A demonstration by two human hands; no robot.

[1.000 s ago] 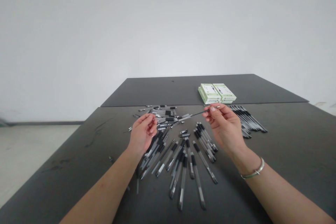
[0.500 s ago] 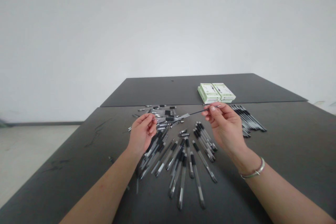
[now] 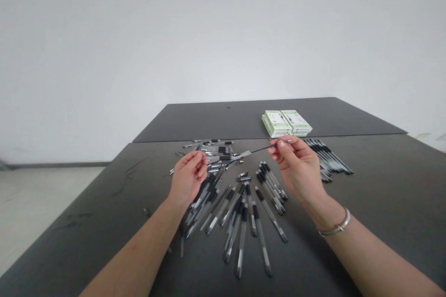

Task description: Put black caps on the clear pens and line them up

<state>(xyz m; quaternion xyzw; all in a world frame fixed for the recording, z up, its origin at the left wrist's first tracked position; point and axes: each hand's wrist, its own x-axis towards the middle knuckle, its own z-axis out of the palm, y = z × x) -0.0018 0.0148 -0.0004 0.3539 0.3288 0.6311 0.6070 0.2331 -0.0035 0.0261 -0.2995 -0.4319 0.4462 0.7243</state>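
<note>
My right hand (image 3: 296,158) is closed in a pinch on a thin dark pen refill (image 3: 262,148). Its metal tip sticks out past the fingertips on the right. The other end slants down left to a clear pen barrel (image 3: 241,155) above the pile; whether it sits inside cannot be told. My left hand (image 3: 190,174) is also pinched closed, left of the barrel, on something small that its fingers mostly hide. Pens with black grips (image 3: 243,241) lie fanned out below and between both hands, with loose small shiny pieces (image 3: 243,176) among them.
Two stacks of green-white boxes (image 3: 287,122) stand beyond my right hand. A row of pens (image 3: 329,160) lies right of it, and several more pens (image 3: 212,142) lie behind my left hand. The dark table (image 3: 104,222) has a seam across it; a white wall stands behind.
Almost nothing differs. Both hands and the refill keep their places, while the whole view has shifted very slightly.
</note>
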